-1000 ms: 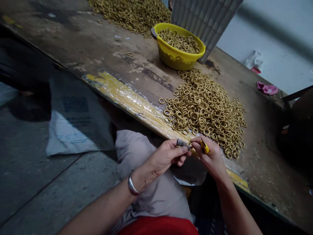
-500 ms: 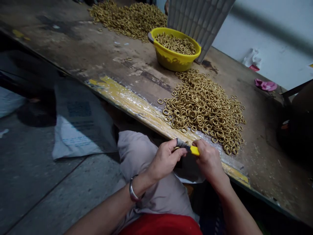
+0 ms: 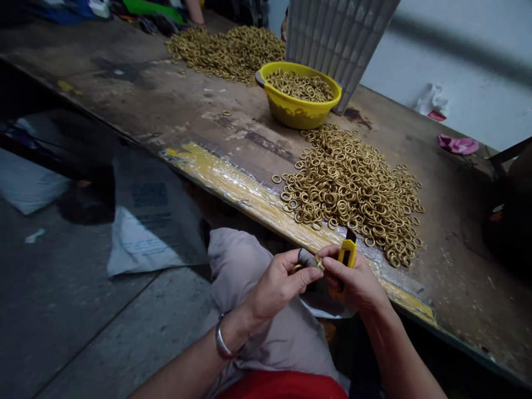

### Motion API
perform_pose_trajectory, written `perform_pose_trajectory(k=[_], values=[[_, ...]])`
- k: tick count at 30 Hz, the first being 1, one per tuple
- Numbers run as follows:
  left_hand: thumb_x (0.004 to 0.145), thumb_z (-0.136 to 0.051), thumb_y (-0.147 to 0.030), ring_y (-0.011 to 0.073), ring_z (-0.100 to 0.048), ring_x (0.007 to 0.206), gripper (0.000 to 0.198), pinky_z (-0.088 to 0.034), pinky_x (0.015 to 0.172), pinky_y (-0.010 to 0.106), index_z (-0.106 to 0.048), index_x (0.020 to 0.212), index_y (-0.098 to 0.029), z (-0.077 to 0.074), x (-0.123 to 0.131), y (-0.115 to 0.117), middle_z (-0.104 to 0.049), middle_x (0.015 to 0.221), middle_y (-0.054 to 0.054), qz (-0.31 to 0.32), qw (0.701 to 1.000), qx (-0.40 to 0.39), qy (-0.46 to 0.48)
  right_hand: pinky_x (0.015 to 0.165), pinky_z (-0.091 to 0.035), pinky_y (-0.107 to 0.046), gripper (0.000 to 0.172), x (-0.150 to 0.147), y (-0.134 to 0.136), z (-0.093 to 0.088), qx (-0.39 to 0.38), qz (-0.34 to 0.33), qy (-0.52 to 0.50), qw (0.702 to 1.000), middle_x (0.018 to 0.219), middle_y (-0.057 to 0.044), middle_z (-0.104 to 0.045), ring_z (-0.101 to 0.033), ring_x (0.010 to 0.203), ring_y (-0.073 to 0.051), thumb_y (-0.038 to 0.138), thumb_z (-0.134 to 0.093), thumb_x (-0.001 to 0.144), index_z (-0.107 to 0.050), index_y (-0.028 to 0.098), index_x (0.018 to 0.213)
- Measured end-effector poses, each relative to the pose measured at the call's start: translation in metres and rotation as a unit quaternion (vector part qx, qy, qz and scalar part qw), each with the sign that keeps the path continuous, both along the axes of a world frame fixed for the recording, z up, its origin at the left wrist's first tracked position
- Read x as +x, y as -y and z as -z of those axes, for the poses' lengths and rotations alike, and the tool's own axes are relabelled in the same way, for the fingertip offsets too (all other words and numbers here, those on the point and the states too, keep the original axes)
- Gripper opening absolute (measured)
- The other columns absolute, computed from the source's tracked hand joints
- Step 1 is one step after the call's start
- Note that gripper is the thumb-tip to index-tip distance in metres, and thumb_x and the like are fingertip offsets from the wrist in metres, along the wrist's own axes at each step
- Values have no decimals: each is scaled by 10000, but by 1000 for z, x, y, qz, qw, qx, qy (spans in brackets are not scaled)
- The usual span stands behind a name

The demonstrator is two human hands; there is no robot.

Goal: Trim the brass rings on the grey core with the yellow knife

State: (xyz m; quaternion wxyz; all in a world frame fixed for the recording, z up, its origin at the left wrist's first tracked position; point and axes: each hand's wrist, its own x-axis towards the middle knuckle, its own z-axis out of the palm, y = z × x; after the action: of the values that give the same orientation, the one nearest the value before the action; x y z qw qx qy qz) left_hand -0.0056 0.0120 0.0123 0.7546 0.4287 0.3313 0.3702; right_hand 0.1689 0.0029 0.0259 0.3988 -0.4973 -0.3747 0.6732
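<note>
My left hand (image 3: pixel 274 285) is closed on gold-coloured rings, part of one showing between thumb and fingers. A dark grey sleeve or wrap (image 3: pixel 306 258) covers what looks like its index fingertip. Between the fingertips of both hands is a small gold ring (image 3: pixel 320 262), pinched also by my right thumb and finger. My right hand (image 3: pixel 361 284) keeps a yellow utility knife (image 3: pixel 347 253) gripped in the palm, its dark blade pointing up and away. Just beyond the hands lies a large heap of gold rings (image 3: pixel 353 188) on the wooden table (image 3: pixel 233 124).
A yellow basin (image 3: pixel 297 113) full of rings stands behind the heap, against a grey ribbed crate (image 3: pixel 332 39). Another ring pile (image 3: pixel 228 52) lies farther back, near another person's arm (image 3: pixel 194 12). Yellow tape (image 3: pixel 233 180) covers the table edge. A white sack (image 3: pixel 153 221) stands on the floor.
The knife has swung from pointing at the left fingers to upright in my right palm. My right thumb and finger have come to the ring at the left fingertips. The view has shifted slightly.
</note>
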Motion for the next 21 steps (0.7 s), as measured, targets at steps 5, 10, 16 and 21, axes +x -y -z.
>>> perform_pose_trajectory(k=[5, 10, 16, 21], values=[[771, -749, -295, 86, -512, 684, 226, -422, 643, 206, -623, 871, -138, -3, -4, 3, -608, 783, 4, -2, 1000, -7, 23, 411, -301, -173, 350, 1, 2, 0, -15, 27, -22, 999, 527, 68, -493, -375, 425, -52, 418, -805, 704, -620, 170, 867], [792, -735, -406, 63, -494, 551, 435, -347, 457, 170, -565, 1101, -153, 5, -3, 5, -674, 852, 47, 24, 997, -54, 44, 426, -325, -192, 315, 5, 6, -5, 71, 59, 120, 988, 625, 26, -559, -431, 471, -74, 430, -735, 781, -670, 180, 961], [793, -719, -476, 53, -445, 439, 387, -327, 388, 155, -571, 936, -149, 12, 2, 3, -595, 611, -19, 10, 997, -76, 28, 633, -486, -257, 178, 2, 7, -4, 183, 57, 189, 963, 898, -38, -636, -607, 767, -153, 370, -685, 827, -694, 208, 899], [752, -768, -433, 74, -535, 503, 363, -389, 395, 157, -573, 868, -150, 9, 6, 3, -637, 714, 6, 13, 990, -121, 73, 720, -503, -296, 109, -1, 8, -1, 209, 37, 198, 957, 905, -34, -640, -620, 829, -170, 319, -654, 859, -698, 226, 895]])
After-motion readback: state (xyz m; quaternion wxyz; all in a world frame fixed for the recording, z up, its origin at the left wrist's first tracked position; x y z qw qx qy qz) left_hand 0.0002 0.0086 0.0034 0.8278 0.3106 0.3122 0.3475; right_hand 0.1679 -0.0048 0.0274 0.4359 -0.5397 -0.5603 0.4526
